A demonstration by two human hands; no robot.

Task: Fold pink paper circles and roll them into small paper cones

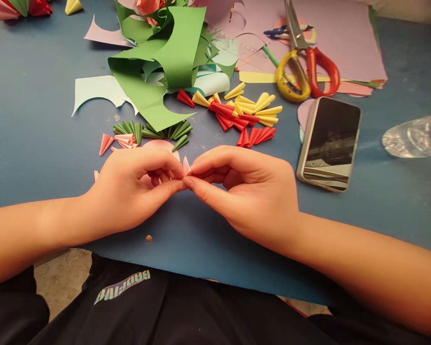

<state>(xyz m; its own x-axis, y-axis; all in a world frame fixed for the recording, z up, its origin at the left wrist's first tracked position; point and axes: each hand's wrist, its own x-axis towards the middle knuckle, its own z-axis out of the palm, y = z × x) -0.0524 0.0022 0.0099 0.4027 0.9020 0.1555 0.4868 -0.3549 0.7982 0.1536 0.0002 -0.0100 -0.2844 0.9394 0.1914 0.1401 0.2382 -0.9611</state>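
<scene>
Between the fingertips of both hands is a small pink paper cone, its pointed tip up. My left hand pinches it from the left with thumb and forefinger. My right hand pinches it from the right in the same way. Partly hidden behind my left hand lies a pink paper circle. Just beyond are pink paper cones and a row of green paper cones. Farther right lie red paper cones and yellow paper cones.
Green paper offcuts are heaped at the back, with a white offcut beside them. Scissors rest on pink paper sheets. A phone and a clear bottle lie to the right on the blue table.
</scene>
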